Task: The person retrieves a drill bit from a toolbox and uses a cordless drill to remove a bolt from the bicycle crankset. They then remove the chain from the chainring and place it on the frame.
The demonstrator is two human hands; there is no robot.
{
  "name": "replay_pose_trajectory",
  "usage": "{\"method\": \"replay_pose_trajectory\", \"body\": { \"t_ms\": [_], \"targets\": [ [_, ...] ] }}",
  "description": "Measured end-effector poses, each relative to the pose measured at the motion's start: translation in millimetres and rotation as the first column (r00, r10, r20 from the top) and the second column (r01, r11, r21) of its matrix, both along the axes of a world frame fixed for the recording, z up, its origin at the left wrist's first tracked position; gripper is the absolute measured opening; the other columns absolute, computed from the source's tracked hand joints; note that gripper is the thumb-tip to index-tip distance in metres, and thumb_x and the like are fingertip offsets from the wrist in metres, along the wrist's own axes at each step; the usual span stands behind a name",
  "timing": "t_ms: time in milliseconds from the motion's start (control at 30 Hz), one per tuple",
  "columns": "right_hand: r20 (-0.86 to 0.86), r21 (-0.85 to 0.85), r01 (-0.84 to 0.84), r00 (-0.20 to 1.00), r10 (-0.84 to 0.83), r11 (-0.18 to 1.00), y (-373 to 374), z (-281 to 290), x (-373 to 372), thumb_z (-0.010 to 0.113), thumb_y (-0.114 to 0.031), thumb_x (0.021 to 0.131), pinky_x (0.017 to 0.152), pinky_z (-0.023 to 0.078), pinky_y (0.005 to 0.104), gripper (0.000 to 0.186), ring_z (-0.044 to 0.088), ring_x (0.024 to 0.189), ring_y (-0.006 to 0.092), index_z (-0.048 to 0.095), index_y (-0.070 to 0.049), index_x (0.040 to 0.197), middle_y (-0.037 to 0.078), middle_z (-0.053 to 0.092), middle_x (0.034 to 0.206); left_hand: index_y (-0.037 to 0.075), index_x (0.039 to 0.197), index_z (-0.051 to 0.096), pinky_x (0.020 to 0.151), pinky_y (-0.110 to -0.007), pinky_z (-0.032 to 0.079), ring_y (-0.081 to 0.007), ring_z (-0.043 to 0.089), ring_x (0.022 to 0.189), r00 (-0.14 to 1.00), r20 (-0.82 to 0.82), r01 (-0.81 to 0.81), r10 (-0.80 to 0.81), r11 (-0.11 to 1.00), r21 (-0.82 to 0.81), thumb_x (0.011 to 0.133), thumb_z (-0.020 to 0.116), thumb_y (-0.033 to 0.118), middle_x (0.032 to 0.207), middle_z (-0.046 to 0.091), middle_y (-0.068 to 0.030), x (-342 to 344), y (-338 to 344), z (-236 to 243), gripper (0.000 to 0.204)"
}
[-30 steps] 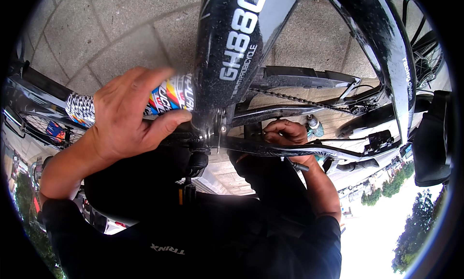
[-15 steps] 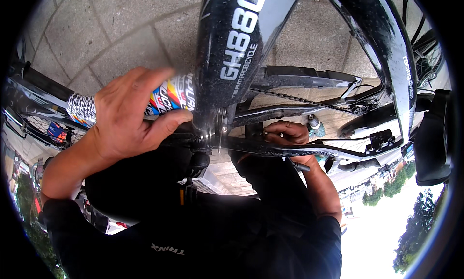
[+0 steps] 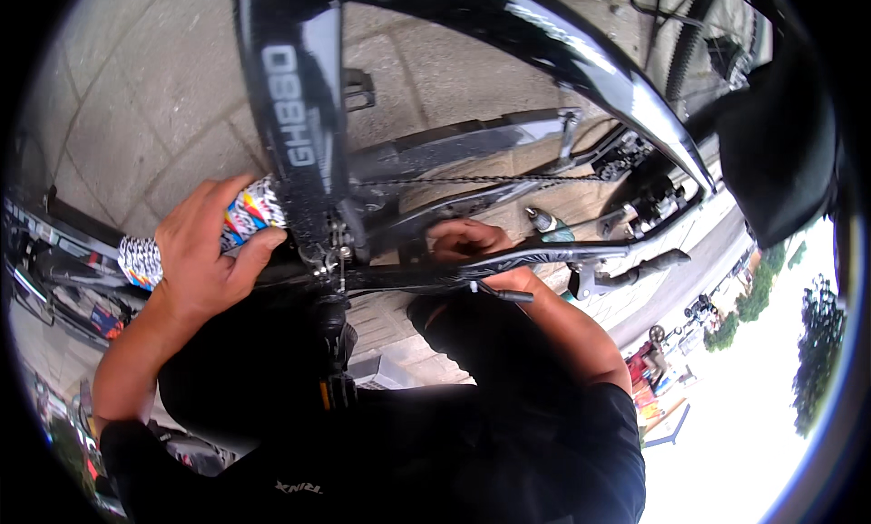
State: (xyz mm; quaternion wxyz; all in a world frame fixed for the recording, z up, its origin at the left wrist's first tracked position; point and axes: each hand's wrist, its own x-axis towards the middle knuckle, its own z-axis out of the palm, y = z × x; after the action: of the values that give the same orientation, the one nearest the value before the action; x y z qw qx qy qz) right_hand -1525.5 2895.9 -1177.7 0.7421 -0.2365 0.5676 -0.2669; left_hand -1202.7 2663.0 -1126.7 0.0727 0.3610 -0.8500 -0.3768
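Observation:
My left hand (image 3: 201, 256) is wrapped over a cylinder (image 3: 254, 211) with a bright multicoloured and black-and-white pattern. The thumb and fingertips reach close to a black bicycle frame (image 3: 295, 129). Most of the cylinder is covered by the hand, and I cannot tell whether it is fixed to the bicycle. My right hand (image 3: 467, 240) reaches in behind a black lower tube (image 3: 544, 254) of the frame, its fingers curled. What they hold, if anything, is hidden. The chain (image 3: 481, 178) runs just beyond that hand.
A green-and-black power tool (image 3: 550, 223) lies on the paving beyond the right hand. A dark saddle (image 3: 785, 152) stands at the right. A pedal (image 3: 359, 88) shows past the frame. Another wheel and bicycle parts (image 3: 68, 270) are at the left.
The view has shifted, so the frame and both hands appear farther left. My left hand remains on the patterned cylinder; my right hand stays behind the lower tube, fingers still curled.

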Motion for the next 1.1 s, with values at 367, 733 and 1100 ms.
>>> {"method": "replay_pose_trajectory", "body": {
  "t_ms": [367,733,1100],
  "targets": [
    [-0.048,-0.376,0.038,0.997,-0.06,0.926,10.5,-5.4,-1.9,0.064,-0.004,0.093,0.085,0.056,0.0324,0.031,0.07,0.101,0.0197,0.071,0.0,0.123,0.01,0.074,0.11,-0.002,0.127,0.061,0.08,-0.045,0.054,-0.0423,0.067,0.091,0.999,0.022,-0.032,0.034,0.994,-0.109,0.094,0.075,0.028,0.105,0.067,-0.0208,0.9,17.5,-2.5,0.046],
    [0.162,-0.434,0.184,0.979,-0.125,0.882,35.6,-44.3,11.2,0.059,0.003,0.092,0.05,0.055,0.0259,0.027,0.072,0.063,0.0141,0.073,-0.002,0.114,0.009,0.076,0.084,-0.002,0.135,0.06,0.094,-0.047,0.052,-0.0458,0.067,0.11,0.992,0.087,-0.065,0.087,0.969,-0.236,0.099,0.07,0.034,0.123,0.068,-0.026,20.4,26.2,-29.7,0.052],
    [0.119,-0.321,0.248,0.968,-0.221,0.914,12.5,-0.5,20.7,0.043,-0.001,0.099,0.052,0.06,0.0279,0.034,0.074,0.063,0.0175,0.066,0.002,0.124,0.014,0.074,0.087,-0.003,0.139,0.058,0.099,-0.046,0.05,-0.043,0.066,0.114,0.991,0.083,-0.095,0.105,0.989,-0.114,0.104,0.064,0.039,0.126,0.068,-0.0266,25.0,21.3,-33.7,0.055]
  ]
}}
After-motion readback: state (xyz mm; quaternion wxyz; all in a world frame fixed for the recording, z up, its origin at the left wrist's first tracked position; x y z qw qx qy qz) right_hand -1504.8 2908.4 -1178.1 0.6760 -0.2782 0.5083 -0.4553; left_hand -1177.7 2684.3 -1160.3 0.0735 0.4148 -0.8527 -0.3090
